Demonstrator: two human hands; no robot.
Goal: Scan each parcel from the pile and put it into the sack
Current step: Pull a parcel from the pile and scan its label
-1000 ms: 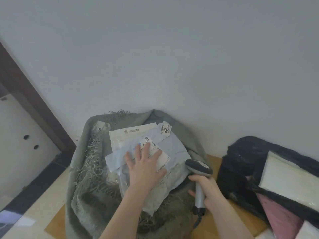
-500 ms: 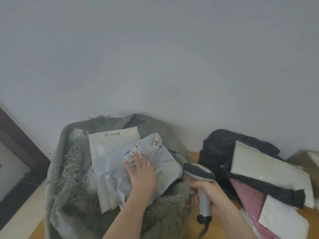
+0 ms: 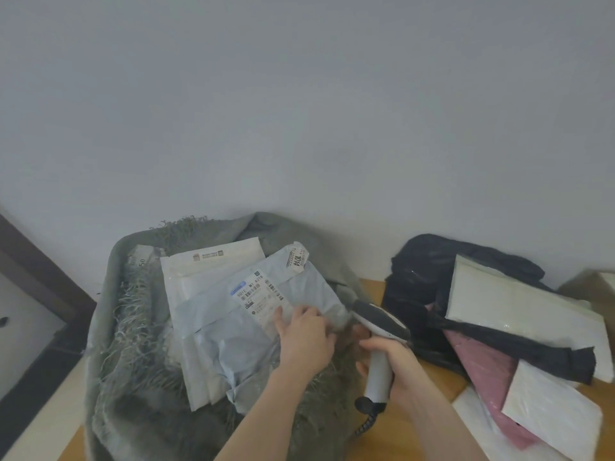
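A grey woven sack (image 3: 109, 294) with a frayed rim stands open at the left. Inside lie a pale blue-grey mailer (image 3: 229, 341) with a barcode label and, behind it, a white envelope (image 3: 213, 266). My left hand (image 3: 304, 339) rests on the mailer's right edge, fingertips on the label's lower corner. My right hand (image 3: 397, 366) grips the handle of a grey barcode scanner (image 3: 379, 319), whose head points left toward the sack. The parcel pile sits at the right: a black bag (image 3: 432, 267), a white padded envelope (image 3: 519, 311), a pink mailer (image 3: 489, 371) and another white envelope (image 3: 549, 407).
Sack and pile stand on a wooden table (image 3: 372, 284) against a plain grey wall. A cardboard box (image 3: 595, 284) shows at the far right edge. A dark door frame (image 3: 33, 261) runs down the left side, beside the sack.
My left hand has slid from the middle of the label toward the mailer's right edge. The view has swung right, showing more of the pile. The scanner stays in my right hand.
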